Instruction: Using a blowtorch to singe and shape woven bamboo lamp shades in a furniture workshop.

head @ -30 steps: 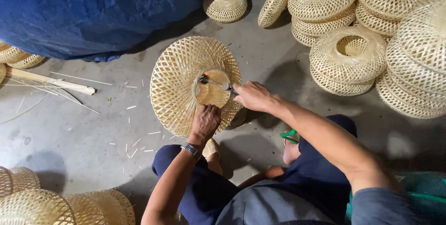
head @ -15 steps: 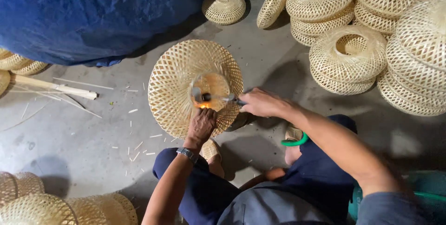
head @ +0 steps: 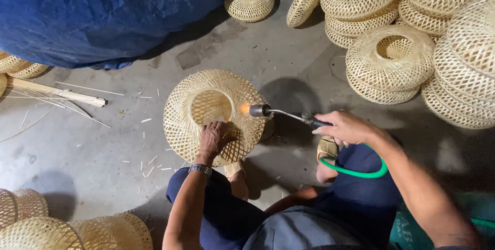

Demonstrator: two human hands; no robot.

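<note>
Now tipped open-side up on the grey floor [head: 87, 147], the round woven bamboo shade [head: 214, 116] is gripped by the left hand [head: 215, 137], while the right hand [head: 344, 127] holds the metal torch [head: 281, 113], flame just starting along the rim.

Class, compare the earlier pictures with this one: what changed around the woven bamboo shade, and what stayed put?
The metal gas torch drew back rightward from the round woven bamboo shade, uncovering its opening. The left hand keeps gripping the shade; the right hand still holds the torch.
</note>
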